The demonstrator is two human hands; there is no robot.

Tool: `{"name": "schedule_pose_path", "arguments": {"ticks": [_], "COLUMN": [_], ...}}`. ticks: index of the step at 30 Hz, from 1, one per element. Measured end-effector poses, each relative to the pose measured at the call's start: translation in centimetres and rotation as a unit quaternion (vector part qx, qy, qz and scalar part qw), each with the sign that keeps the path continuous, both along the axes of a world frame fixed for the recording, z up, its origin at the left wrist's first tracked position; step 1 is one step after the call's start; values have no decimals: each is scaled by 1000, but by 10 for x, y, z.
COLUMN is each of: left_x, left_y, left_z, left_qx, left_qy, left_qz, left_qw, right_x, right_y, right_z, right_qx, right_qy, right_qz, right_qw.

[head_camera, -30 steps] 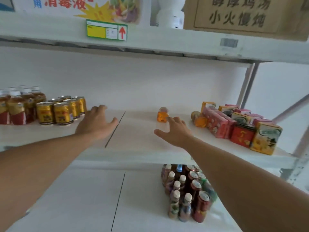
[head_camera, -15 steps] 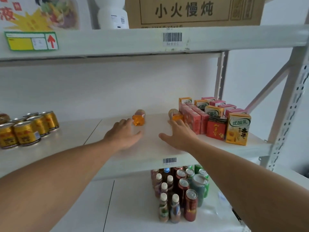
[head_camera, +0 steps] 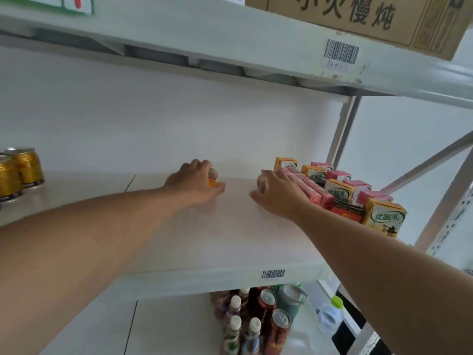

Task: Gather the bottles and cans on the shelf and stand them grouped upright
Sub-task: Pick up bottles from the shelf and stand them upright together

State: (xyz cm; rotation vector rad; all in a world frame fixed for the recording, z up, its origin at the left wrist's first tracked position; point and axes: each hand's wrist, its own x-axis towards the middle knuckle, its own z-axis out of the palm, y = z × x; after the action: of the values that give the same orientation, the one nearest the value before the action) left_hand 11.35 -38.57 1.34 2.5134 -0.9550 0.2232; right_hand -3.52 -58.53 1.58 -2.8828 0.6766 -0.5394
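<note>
Two small orange bottles lie on the white middle shelf [head_camera: 230, 242]. My left hand [head_camera: 193, 181] is wrapped around the left orange bottle [head_camera: 212, 181], of which only the orange end and pale cap show. My right hand [head_camera: 277, 194] closes on the right orange bottle [head_camera: 262, 182], right beside the drink cartons; my fingers hide most of it. Gold cans [head_camera: 19, 170] stand upright at the shelf's far left.
Rows of pink, red and yellow drink cartons [head_camera: 340, 193] fill the shelf's right end. On the lower shelf stand several bottles and red cans [head_camera: 256, 321] and a green-capped bottle [head_camera: 330, 315]. A cardboard box [head_camera: 358, 19] sits on the upper shelf.
Both hands moved forward onto the two orange bottles and closed around them. The camera came closer and swung right, so most of the gold cans left the view.
</note>
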Motion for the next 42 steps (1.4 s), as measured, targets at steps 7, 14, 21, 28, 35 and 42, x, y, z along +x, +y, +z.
{"name": "schedule_pose_path", "arguments": {"ticks": [7, 14, 21, 28, 35, 42], "left_x": [27, 30, 45, 41, 19, 9], "left_y": [-23, -52, -62, -41, -21, 3], "left_z": [-12, -11, -27, -10, 14, 10], "left_qx": [9, 15, 6, 68, 134, 130], "left_qy": [26, 29, 55, 76, 120, 96], "left_qz": [37, 39, 43, 42, 64, 71], "left_qw": [999, 999, 998, 994, 982, 984], "right_x": [39, 62, 72, 62, 49, 37], "right_y": [-22, -40, -42, -41, -22, 3], "right_z": [-2, -3, -8, -4, -1, -8], "right_qx": [16, -24, -118, -30, 75, 75], "right_qy": [27, 85, 113, 60, 75, 120], "right_qz": [-17, 19, -26, 13, 22, -42], "right_qw": [999, 996, 986, 998, 994, 989]}}
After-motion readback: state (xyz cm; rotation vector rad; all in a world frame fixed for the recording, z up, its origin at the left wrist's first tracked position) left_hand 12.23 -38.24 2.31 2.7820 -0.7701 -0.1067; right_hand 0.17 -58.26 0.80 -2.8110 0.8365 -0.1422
